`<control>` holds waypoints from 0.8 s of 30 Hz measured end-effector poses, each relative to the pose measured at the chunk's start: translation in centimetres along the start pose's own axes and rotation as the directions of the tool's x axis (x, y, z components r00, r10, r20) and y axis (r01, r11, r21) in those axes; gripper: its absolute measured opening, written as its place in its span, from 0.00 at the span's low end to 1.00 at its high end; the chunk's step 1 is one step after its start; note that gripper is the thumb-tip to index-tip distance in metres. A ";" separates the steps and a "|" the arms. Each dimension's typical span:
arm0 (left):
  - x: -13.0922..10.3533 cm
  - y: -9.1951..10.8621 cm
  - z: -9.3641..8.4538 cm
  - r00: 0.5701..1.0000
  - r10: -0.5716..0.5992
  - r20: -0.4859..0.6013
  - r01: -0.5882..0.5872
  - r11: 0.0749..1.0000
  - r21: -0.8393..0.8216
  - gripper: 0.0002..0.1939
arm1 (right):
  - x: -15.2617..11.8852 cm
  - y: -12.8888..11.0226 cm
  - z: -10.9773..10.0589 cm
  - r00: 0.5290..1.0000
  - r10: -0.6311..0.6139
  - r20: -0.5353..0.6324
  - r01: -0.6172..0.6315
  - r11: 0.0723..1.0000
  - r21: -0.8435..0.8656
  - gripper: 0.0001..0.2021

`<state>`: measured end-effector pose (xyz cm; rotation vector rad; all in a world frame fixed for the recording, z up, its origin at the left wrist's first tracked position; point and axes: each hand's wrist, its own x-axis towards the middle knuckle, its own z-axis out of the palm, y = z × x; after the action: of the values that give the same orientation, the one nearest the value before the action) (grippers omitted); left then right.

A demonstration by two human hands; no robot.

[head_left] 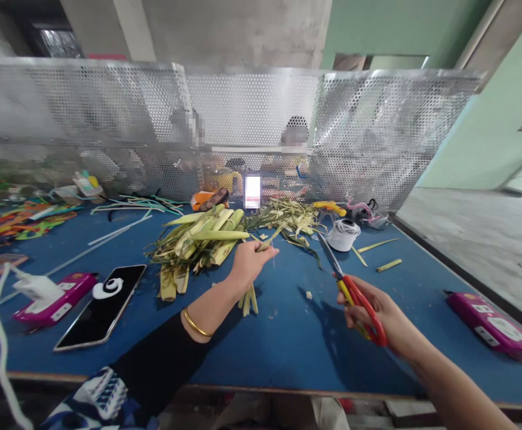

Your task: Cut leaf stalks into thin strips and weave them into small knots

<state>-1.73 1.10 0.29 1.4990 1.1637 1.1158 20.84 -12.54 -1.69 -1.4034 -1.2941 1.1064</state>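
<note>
Your left hand [248,263] pinches green strips [267,240]; your right grips red-handled scissors [350,292] above the blue bench [283,352].

Indoor daylight, moderately bright. Soft shadows on blue tabletop [288,352]. Phone screen [252,191] blown out white; glare patches on perforated metal panels [252,107]. Wide-angle stretch at edges, background soft, two spots behind panels pixelated.

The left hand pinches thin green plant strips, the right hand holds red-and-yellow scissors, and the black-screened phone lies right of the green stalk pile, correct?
No: the head view shows the phone left of the pile. Left hand pinching strips, right hand holding scissors: both correct.
</note>
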 end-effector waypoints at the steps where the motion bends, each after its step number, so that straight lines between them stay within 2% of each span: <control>1: 0.0 -0.1 0.0 1.000 0.010 -0.013 -0.010 1.000 0.007 0.13 | -0.3 -0.5 0.9 0.999 0.007 0.041 -0.013 0.988 0.154 0.28; 5: 0.2 -0.5 0.0 0.997 0.054 -0.048 -0.054 0.999 0.009 0.13 | -0.8 -2.2 4.5 0.978 -0.012 0.210 -0.101 0.850 0.517 0.23; 8: 0.4 -0.8 0.0 0.996 0.071 -0.058 -0.070 0.997 0.018 0.13 | -0.9 -2.6 6.4 0.945 -0.032 0.325 -0.202 0.726 0.658 0.25; 11: 0.5 -1.0 0.1 0.994 0.078 -0.075 -0.074 0.996 0.060 0.12 | -0.8 -2.8 7.7 0.929 -0.047 0.368 -0.244 0.669 0.702 0.31; 15: 0.5 -0.9 0.1 0.990 0.104 -0.093 -0.093 0.989 0.115 0.09 | -0.4 -3.2 8.9 0.931 -0.010 0.365 -0.267 0.663 0.699 0.30; 24: 0.1 -0.5 0.0 0.985 0.151 -0.081 -0.138 0.980 0.142 0.12 | -0.1 -3.9 9.7 0.928 0.028 0.371 -0.296 0.661 0.690 0.28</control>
<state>-1.77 1.28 -0.19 1.6749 1.2297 1.2348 10.63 -12.02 0.24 -0.7244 -0.7553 1.8022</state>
